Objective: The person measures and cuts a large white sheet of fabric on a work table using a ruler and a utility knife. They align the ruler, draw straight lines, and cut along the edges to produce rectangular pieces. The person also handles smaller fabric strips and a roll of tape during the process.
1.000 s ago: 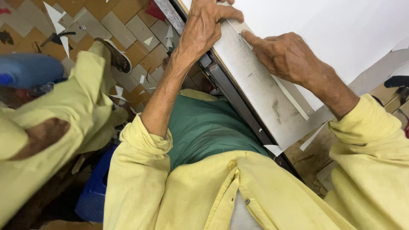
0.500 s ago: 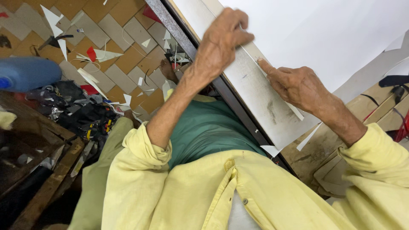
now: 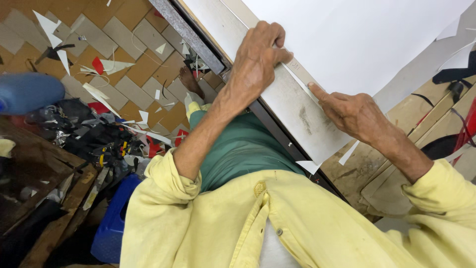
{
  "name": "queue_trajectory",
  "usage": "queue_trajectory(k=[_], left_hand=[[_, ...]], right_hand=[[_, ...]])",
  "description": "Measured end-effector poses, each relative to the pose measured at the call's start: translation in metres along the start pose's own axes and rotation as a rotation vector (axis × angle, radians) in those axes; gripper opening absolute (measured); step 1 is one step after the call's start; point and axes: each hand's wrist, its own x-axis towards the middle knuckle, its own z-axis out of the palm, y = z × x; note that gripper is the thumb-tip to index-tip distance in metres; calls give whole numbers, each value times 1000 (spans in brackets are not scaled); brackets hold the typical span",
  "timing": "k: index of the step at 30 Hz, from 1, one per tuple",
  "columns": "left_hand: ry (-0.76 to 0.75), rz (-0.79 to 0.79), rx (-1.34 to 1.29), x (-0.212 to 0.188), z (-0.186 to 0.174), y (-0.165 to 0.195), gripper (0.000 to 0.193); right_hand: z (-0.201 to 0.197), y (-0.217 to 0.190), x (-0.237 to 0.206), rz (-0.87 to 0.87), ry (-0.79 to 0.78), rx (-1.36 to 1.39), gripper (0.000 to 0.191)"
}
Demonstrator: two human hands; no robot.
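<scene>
My left hand [image 3: 258, 62] curls over a long grey-white strip [image 3: 297, 114] that lies along the near edge of a big white sheet [image 3: 357, 39], fingers pressing down on it. My right hand [image 3: 354, 114] lies flat on the same strip, index finger stretched out and pointing along the seam where the strip meets the sheet. Both arms wear yellow sleeves. Whether the left fingers pinch a small tool is hidden.
A dark metal table edge [image 3: 198, 42] runs diagonally below the strip. Paper offcuts [image 3: 99, 67] litter the tiled floor [image 3: 129, 34]. A blue bottle [image 3: 27, 92], dark clutter [image 3: 99, 144] and a blue stool [image 3: 111, 228] are at left. Wooden boards [image 3: 377, 168] lie at right.
The view has swung to the right and down. My left hand has slid a little along the strip toward me, and the yellow-clad leg at left is gone from view.
</scene>
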Motion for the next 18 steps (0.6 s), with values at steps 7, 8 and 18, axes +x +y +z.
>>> queue_trajectory(k=[7, 8, 18], left_hand=[[-73, -66, -73, -34, 30, 60, 58], [-73, -91, -64, -35, 33, 63, 63], [-13, -163, 41, -41, 58, 72, 65]], right_hand=[[8, 9, -4, -27, 48, 71, 58], [9, 11, -5, -32, 55, 75, 57], [23, 18, -33, 29, 45, 65, 57]])
